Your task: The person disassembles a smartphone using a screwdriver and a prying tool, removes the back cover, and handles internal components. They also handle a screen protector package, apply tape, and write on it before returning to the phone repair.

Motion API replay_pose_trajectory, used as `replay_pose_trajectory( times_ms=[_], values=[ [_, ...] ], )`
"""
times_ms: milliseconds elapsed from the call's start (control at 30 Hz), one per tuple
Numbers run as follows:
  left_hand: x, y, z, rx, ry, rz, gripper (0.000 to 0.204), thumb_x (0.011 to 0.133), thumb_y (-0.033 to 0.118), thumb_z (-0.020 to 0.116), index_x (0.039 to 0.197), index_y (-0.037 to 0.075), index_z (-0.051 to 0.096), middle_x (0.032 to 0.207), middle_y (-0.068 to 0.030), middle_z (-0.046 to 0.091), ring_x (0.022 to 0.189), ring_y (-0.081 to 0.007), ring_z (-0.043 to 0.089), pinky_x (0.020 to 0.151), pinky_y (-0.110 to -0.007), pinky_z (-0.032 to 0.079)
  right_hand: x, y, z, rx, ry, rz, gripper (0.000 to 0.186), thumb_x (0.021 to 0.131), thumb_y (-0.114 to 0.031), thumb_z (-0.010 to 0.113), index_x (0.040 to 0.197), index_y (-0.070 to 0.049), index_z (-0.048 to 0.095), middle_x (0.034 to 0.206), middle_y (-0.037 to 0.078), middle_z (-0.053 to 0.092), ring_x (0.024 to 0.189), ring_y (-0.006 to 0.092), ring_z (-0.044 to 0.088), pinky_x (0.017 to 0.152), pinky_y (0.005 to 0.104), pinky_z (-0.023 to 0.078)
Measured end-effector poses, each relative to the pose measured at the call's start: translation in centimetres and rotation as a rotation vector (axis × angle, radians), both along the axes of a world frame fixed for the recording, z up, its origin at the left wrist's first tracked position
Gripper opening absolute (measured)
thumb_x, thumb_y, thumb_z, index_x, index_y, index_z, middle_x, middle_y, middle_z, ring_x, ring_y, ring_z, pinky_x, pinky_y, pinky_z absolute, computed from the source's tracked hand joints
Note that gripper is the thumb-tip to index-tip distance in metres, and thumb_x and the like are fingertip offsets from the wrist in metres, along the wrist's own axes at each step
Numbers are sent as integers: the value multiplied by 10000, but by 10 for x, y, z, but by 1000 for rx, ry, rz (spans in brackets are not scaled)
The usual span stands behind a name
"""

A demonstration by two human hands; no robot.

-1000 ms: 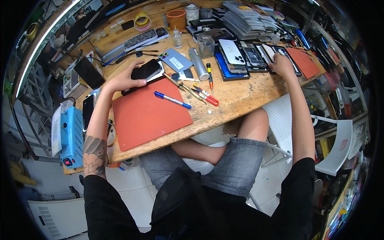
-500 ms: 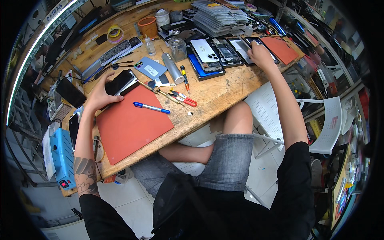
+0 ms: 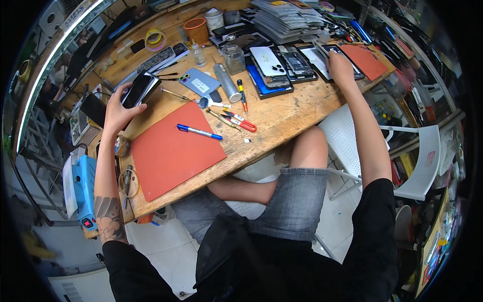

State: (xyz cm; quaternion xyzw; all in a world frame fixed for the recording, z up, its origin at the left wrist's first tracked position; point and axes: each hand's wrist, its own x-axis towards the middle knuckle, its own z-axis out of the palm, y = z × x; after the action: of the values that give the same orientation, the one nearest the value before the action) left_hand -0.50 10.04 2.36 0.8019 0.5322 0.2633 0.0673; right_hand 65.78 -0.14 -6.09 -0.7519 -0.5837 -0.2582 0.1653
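My left hand [image 3: 119, 111] is closed round a small stack of dark smartphones [image 3: 137, 91], thumb on the near side and fingers at the far edge, beyond the red mat's far left corner. On the red mat [image 3: 176, 156] lies a blue marker pen [image 3: 198, 132]. At the far right, my right hand [image 3: 341, 69] grips a thin, silver-edged phone [image 3: 321, 52], tilted up over a black shallow box [image 3: 356, 71]. Its fingertips are partly hidden. Left of that box, a white-backed phone [image 3: 269, 61] and an opened phone with bare inner parts [image 3: 294, 59] sit on other boxes.
Red-handled snips [image 3: 244, 123], a screwdriver [image 3: 242, 95], a grey cylinder [image 3: 227, 83] and a glass jar [image 3: 233, 58] stand or lie mid-bench. A stack of grey packets [image 3: 287, 20] rises at the back. A blue machine [image 3: 86, 191] is left; a white chair [image 3: 420, 158] is right.
My left hand has carried the phone stack off the mat, away from me and leftward. My right hand has lifted a phone, now tilted above the box. The view has shifted slightly.
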Motion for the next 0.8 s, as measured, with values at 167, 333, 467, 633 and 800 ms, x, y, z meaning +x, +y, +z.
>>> replay_pose_trajectory(
  times_ms=[167,333,467,633,800],
  values=[
    [1,-9,14,0,-45,-27,856,664,408,893,1410,120,589,1264,-203,674,1227,-313,631,1040,-406,476,-4,-7,5,38,45,10,199,976,-209,619,926,-16,609,874,217,704,842,412,698,730,533,540],
    [35,-27,29,-99,-106,-113,826,694,310,890,1432,139,561,1207,-139,664,1130,-227,640,1044,-349,455,-3,-31,27,203,87,61,215,994,-228,615,935,-23,584,893,220,682,854,436,669,727,554,518],
    [91,-50,36,-91,-106,-253,815,701,303,890,1430,146,562,1260,-173,641,1257,-272,578,1113,-406,398,-4,-74,54,230,187,97,216,1003,-230,625,973,-18,599,907,224,675,851,450,654,716,544,494],
    [191,-72,35,-188,-195,-444,858,658,372,927,1391,89,581,1269,-190,670,1116,-254,675,979,-352,509,-3,-133,82,234,147,133,220,1003,-202,643,992,16,619,874,256,654,849,460,636,719,498,478],
    [303,-58,21,-233,-97,-568,913,680,494,895,1405,53,558,1241,-185,671,1142,-244,644,968,-371,504,0,-172,94,202,223,30,254,983,-227,659,972,26,649,881,265,674,865,470,648,742,515,499]
  ],
)
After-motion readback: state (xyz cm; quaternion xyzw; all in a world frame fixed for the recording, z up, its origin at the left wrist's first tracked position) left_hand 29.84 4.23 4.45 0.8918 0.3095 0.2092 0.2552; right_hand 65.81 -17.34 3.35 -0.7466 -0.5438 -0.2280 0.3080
